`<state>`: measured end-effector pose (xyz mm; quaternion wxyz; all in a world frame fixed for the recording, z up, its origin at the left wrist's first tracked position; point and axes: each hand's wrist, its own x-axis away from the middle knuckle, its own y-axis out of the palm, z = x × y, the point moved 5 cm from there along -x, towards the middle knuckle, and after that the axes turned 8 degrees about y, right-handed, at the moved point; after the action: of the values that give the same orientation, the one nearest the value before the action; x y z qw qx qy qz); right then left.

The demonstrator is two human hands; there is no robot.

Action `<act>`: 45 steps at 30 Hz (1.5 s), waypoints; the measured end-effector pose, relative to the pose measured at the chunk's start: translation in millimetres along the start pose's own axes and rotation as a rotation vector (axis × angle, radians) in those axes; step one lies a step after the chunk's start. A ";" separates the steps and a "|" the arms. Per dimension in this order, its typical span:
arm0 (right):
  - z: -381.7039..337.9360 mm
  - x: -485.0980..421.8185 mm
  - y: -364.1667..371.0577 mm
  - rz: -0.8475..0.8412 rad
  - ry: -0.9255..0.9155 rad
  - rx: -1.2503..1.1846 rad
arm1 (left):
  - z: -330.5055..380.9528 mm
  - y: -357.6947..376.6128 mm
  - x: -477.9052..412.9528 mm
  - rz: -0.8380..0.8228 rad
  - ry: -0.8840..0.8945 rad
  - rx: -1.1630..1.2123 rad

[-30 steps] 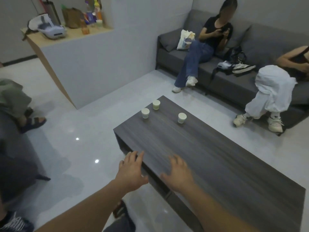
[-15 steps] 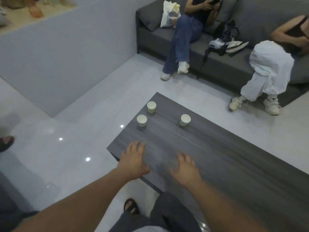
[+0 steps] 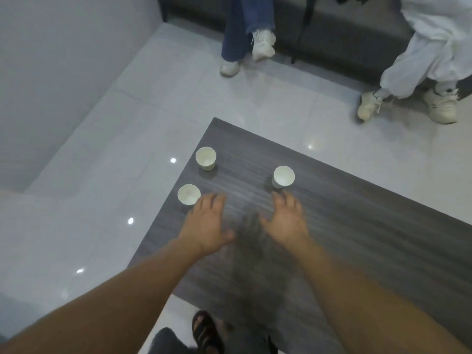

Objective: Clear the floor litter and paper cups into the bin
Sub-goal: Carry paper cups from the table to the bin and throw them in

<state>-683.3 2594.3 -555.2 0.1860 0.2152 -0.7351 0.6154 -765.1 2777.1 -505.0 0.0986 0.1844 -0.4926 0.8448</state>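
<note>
Three paper cups stand upright at the table's far-left corner. The left hand reaches empty, fingers spread, just beside the near-left cup; the right hand, equally open and empty, nears the right cup. The far cup lies beyond both.

Table: dark grey, streaked with paler wood grain.
Left cup, at the left hand's fingertips: off-white.
Right cup, just ahead of the right hand: off-white.
Far cup, farther ahead of the left hand: off-white.
Floor, left of the left hand: glossy pale grey tiles.
Sofa, far ahead: charcoal.
Jeans: blue.
Trousers: white.
Sandal, behind the wrists: black.
</note>
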 end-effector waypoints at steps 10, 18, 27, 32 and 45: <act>16.1 -169.6 17.8 0.116 0.076 0.063 | -26.6 72.4 -106.2 0.031 0.097 0.179; -18.3 -99.4 65.1 0.029 -0.092 -0.404 | -42.9 100.8 -99.7 0.060 0.063 0.398; -83.0 -32.0 99.6 -0.305 -0.227 -0.463 | -99.6 93.7 -48.5 0.089 0.028 0.512; -149.3 -48.8 92.3 -0.078 -0.372 -0.356 | -151.0 102.9 2.3 0.084 -0.190 0.463; -179.4 -16.5 119.9 -0.176 -0.371 0.193 | -203.2 41.8 73.3 0.216 -0.408 0.304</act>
<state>-733.3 2790.4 -631.9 0.0793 0.4048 -0.6729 0.6141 -890.1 2931.8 -599.0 -0.1221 0.3098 -0.3867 0.8600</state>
